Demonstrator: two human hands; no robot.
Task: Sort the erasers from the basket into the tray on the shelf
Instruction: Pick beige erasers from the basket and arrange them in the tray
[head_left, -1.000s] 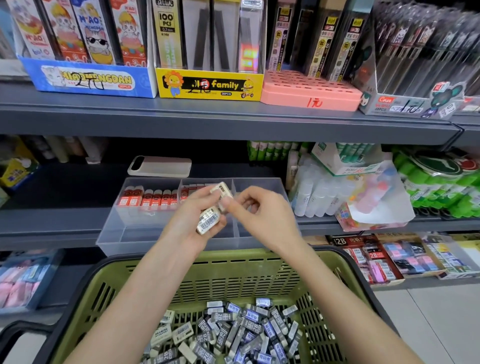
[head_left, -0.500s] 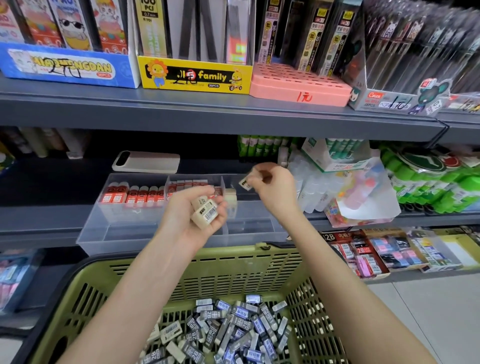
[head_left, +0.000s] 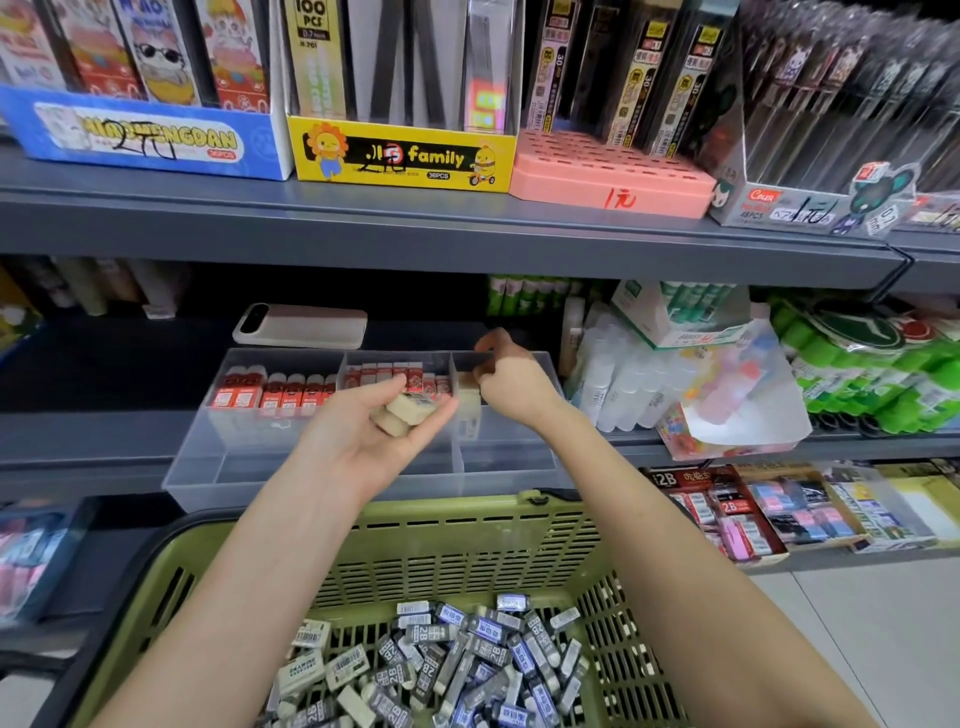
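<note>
- Left hand (head_left: 371, 434): palm up in front of the tray's middle compartment. The fingers are cupped and the thumb is curled over a small stack of cream erasers (head_left: 406, 414), at least two.
- Right hand (head_left: 511, 384): reaches into the back of the tray's right compartment, knuckles up, fingers curled down. Can't tell if it has anything pinched, as the fingertips are hidden.
- Tray (head_left: 260, 470): clear plastic with three compartments, on the grey middle shelf (head_left: 78, 436), its front edge just behind the basket rim.
  - The left compartment has a row of red-sleeved erasers (head_left: 275, 395) at the back.
  - The middle compartment has more of the same at the back, partly hidden by the left hand.
  - The right compartment has one upright cream eraser (head_left: 468, 404) against the divider, just left of the right hand.
- Basket (head_left: 447, 514): green slotted plastic, below and in front of the tray, with both forearms crossing over it.
- Loose erasers (head_left: 457, 660): piled in the basket bottom, mostly grey and blue "2B" sleeves, with a few white barcoded ones at the left.
- White phone (head_left: 301, 328): lies flat on the shelf behind the tray.
- Upper shelf: a yellow "family" box (head_left: 405, 156) sits between a blue box (head_left: 145, 140) and a pink box (head_left: 608, 171).
</note>
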